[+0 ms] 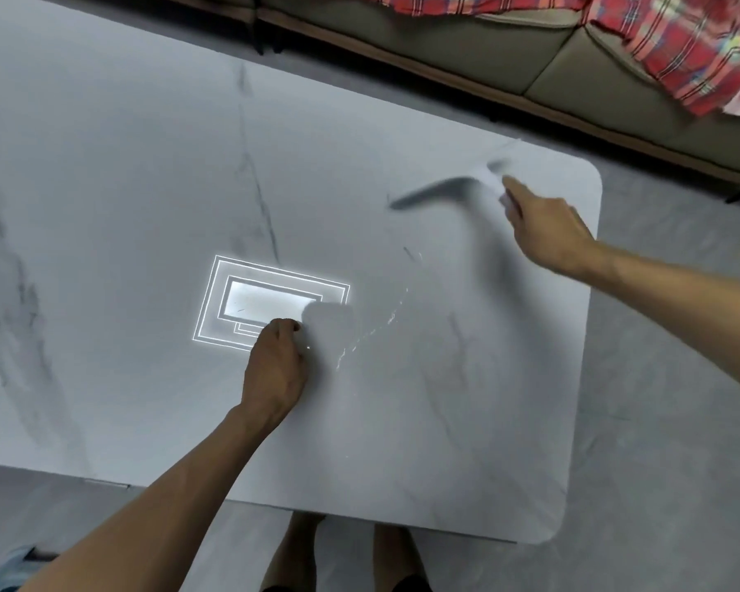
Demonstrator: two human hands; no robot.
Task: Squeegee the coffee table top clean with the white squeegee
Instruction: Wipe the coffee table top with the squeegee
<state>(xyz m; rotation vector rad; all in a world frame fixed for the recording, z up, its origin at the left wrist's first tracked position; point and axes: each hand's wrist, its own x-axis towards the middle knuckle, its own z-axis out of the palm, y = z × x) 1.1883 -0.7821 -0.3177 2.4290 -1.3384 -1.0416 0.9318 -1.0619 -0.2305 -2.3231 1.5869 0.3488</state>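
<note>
Wiping pass in hand, judged well short of done. Gripping the squeegee point(503, 188) in the right hand point(547, 232), fingers closed round its handle at about two o'clock on the coffee table point(146, 185), near the far right corner. Blade smeared by motion blur, so whether touching the top or lifting off cannot be told; only a pale streak and a dark shadow beneath showing. Resting the left hand point(276, 369) on the top near centre, fingers curled, nothing plainly held; cannot tell whether bracing or pinching something small. Streaks of water point(377, 331) lying between the two hands, toward four o'clock of the reflected ceiling light point(270, 303).

Next move judged: setting the blade flat and drawing it across the wet streaks toward an edge.

Sofa point(488, 57) and plaid cloth point(680, 49) cut off at twelve o'clock; table's left end out of frame.
</note>
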